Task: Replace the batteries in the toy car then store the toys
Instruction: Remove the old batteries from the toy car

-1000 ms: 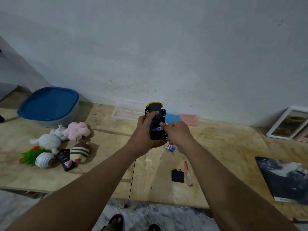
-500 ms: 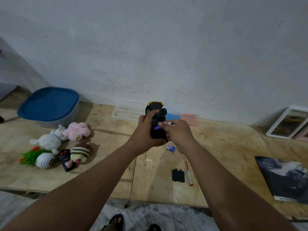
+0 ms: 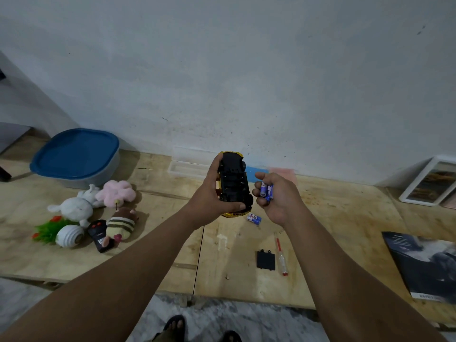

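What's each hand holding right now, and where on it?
Left hand grips the upturned toy car round its sides. Right hand holds blue batteries in curled fingers, round their bodies.

One head-worn wide-angle view looks forward and down from standing height, hands (image 3: 246, 193) at arm's length mid-frame, worktop (image 3: 333, 218) below, wall (image 3: 246, 70) filling the top, feet at the bottom edge.

No lettering can be read anywhere: the print on the batteries (image 3: 266, 191), the remote control (image 3: 100, 235) and the book cover (image 3: 424, 265) is too blurred.
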